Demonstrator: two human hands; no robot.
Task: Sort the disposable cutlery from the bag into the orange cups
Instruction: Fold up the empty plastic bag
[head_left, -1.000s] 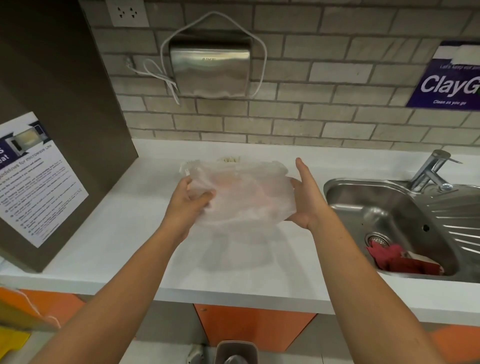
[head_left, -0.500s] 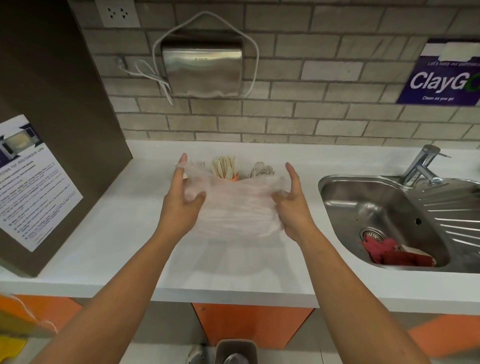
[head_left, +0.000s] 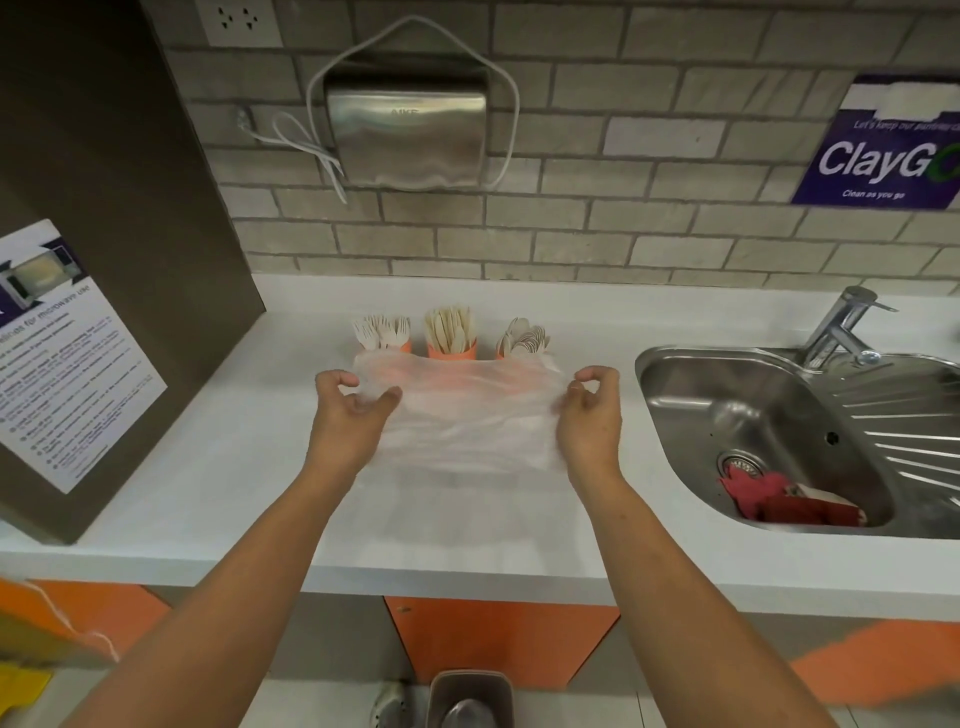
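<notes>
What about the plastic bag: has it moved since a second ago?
Yes. The bag has dropped lower against the orange cups: it hid them before, now their cutlery shows above its top edge.

bright, even light | soft shadows | wide-angle edge bending | slight softness

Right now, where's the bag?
Head view, centre: the plastic bag is held stretched between the left hand and right hand over the counter, just in front of the orange cups, left of the sink.
</notes>
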